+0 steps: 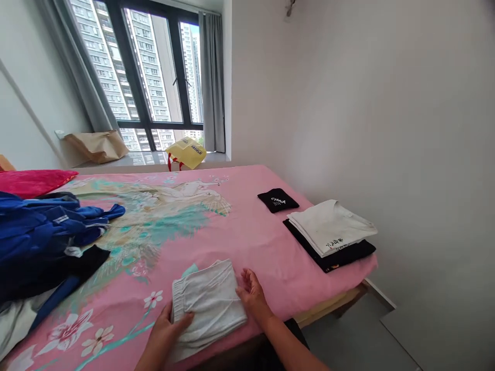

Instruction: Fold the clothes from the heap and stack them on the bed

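Folded white pants (211,301) with a gathered elastic waistband lie near the front edge of the bed. At their left side is my left hand (166,330), its thumb across the top of the fabric and its other fingers at the waistband edge, partly hidden. My right hand (253,301) rests along the right edge of the pants, its fingers loosely bent and apart, with nothing held between them. How many layers the bundle has cannot be made out.
A pink floral sheet (247,237) covers the bed. Loose blue and dark clothes (50,232) heap up at left, beside a red cushion (34,181). At right lie a folded black garment (278,200) and a stack topped by a white shirt (330,226). Bags stand by the window.
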The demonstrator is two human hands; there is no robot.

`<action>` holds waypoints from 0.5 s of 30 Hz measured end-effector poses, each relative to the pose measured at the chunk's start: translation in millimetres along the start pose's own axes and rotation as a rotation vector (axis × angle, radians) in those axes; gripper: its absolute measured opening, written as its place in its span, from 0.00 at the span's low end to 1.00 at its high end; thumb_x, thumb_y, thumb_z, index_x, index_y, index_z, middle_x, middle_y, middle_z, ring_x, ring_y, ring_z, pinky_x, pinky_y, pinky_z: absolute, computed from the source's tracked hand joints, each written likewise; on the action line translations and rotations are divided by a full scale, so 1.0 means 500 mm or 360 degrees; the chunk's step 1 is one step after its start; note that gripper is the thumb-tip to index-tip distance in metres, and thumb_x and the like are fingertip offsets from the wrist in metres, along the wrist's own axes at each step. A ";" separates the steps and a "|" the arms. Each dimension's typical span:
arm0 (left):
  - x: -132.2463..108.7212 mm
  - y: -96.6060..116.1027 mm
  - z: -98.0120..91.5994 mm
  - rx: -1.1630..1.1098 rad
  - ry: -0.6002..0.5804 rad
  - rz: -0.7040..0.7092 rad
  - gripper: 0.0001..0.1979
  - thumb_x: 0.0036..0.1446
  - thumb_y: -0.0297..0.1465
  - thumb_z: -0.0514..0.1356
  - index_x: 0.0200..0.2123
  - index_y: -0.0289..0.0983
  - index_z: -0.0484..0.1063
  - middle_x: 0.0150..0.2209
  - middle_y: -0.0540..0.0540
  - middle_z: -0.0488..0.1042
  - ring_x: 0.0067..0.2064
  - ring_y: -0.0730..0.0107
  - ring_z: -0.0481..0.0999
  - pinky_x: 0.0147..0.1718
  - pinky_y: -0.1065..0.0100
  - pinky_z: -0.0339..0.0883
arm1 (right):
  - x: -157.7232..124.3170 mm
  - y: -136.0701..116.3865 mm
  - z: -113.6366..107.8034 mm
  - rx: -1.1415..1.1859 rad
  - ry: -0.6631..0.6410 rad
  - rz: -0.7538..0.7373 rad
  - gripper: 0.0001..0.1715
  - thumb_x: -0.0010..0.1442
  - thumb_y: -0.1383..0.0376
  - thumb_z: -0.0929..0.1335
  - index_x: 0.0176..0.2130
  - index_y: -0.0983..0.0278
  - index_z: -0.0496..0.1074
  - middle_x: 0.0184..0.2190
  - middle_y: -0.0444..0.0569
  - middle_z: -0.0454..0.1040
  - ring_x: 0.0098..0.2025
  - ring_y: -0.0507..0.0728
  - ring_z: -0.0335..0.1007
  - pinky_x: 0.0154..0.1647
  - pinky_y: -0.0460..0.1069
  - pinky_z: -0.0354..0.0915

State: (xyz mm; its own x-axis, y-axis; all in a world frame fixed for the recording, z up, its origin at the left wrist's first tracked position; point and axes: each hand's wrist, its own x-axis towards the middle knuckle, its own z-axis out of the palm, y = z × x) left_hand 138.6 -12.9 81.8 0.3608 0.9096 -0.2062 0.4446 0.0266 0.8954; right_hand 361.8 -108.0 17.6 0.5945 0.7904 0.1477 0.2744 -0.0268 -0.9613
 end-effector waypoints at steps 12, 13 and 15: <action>-0.121 0.423 0.056 0.1507 -0.0579 0.1477 0.14 0.44 0.20 0.53 0.31 0.42 0.71 0.33 0.51 0.76 0.38 0.65 0.74 0.44 0.61 0.60 | -0.031 -0.441 -0.225 -0.1021 -0.0860 -0.0618 0.39 0.51 0.61 0.68 0.60 0.62 0.57 0.49 0.53 0.73 0.50 0.63 0.69 0.51 0.54 0.61; -0.109 0.428 0.068 0.1442 -0.0559 0.1488 0.11 0.47 0.23 0.54 0.32 0.42 0.71 0.33 0.51 0.76 0.38 0.65 0.74 0.43 0.61 0.61 | -0.024 -0.434 -0.237 -0.1035 -0.0876 -0.0486 0.33 0.51 0.62 0.67 0.56 0.63 0.62 0.44 0.52 0.75 0.44 0.61 0.72 0.44 0.51 0.63; -0.063 0.420 0.093 0.1203 -0.0410 0.1470 0.07 0.53 0.33 0.57 0.37 0.42 0.70 0.38 0.48 0.75 0.41 0.63 0.73 0.43 0.62 0.64 | 0.001 -0.409 -0.270 -0.1054 -0.0887 -0.0321 0.19 0.50 0.63 0.65 0.44 0.62 0.70 0.37 0.49 0.76 0.37 0.58 0.73 0.35 0.47 0.61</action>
State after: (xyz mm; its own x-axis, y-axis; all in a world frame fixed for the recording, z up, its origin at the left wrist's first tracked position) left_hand 258.5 -55.1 257.9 0.9071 0.3479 0.2369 0.2691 -0.9122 0.3091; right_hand 408.1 -184.8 246.0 0.0804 0.9968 -0.0010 0.8178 -0.0666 -0.5717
